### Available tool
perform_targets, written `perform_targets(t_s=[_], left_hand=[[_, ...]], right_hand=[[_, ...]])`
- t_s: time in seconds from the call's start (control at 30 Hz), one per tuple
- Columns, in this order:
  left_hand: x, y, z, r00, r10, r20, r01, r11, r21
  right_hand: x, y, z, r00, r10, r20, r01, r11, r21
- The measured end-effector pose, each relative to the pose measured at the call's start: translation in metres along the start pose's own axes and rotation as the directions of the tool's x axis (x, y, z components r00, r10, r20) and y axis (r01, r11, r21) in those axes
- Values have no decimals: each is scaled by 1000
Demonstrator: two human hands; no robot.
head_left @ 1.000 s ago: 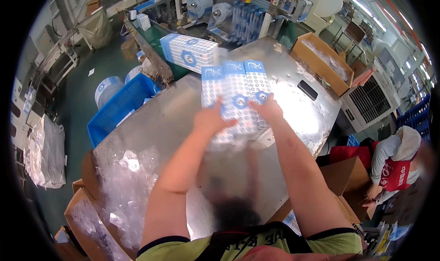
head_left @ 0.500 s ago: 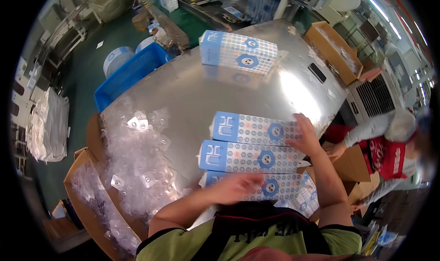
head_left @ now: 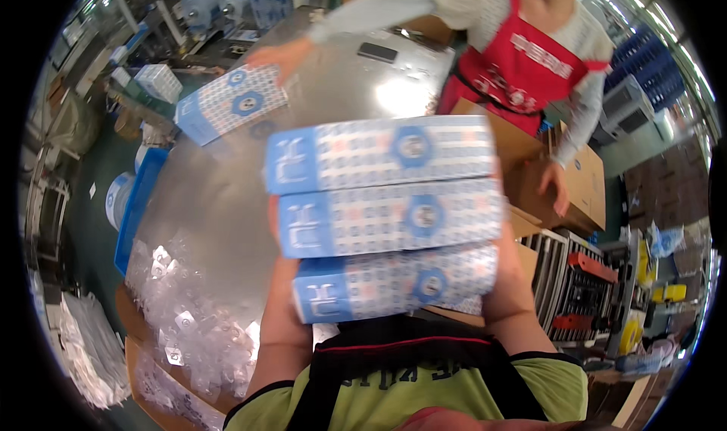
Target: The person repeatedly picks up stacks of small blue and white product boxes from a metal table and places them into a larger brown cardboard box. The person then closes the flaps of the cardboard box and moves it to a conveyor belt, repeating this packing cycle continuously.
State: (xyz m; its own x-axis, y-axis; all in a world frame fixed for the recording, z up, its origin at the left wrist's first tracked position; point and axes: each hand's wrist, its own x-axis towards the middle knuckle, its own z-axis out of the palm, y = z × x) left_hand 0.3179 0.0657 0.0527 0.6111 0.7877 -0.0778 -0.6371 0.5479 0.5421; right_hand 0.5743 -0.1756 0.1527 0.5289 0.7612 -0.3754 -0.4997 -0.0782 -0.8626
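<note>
I hold a row of three long blue-and-white patterned packs between my two hands: a far pack (head_left: 371,155), a middle pack (head_left: 379,217) and a near pack (head_left: 394,283). They are pressed side by side and held up off the table. At their left ends my left hand (head_left: 275,217) grips, with most of its fingers hidden. On the right ends presses my right hand (head_left: 506,238), also largely covered by the packs. Another such pack (head_left: 227,102) lies at the far left of the table, under a co-worker's hand (head_left: 280,56).
On the metal table (head_left: 204,196) lie a heap of clear plastic pieces (head_left: 189,317) and a phone (head_left: 377,52). A co-worker in a red apron (head_left: 522,60) stands across on the right, beside open cardboard boxes (head_left: 522,166). A blue bin (head_left: 144,204) is at the left edge.
The three packs, earlier on the table, are now lifted between both my hands. My view has turned right. The co-worker has come closer and reaches to the far pack, which is now angled.
</note>
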Motion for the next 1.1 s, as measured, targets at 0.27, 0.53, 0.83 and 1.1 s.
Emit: perform_targets(t_s=[0.27, 0.53, 0.83, 1.1], left_hand=[[-95, -202, 60, 905, -363, 224, 221, 848, 481], [-59, -147, -44, 893, -450, -25, 309, 571, 760], [-47, -124, -6, 786, -564, -252, 513, 370, 775], [-7, -113, 155, 827, -261, 498, -510, 25, 860]], right_hand=[[-197, -7, -136, 890, -257, -377, 126, 932, -339], [-136, 129, -153, 794, -458, -399, 463, 882, -90], [-152, 95, -115, 574, -682, -453, 265, 678, -685], [-156, 84, -97, 565, -668, -484, 236, 693, -681]])
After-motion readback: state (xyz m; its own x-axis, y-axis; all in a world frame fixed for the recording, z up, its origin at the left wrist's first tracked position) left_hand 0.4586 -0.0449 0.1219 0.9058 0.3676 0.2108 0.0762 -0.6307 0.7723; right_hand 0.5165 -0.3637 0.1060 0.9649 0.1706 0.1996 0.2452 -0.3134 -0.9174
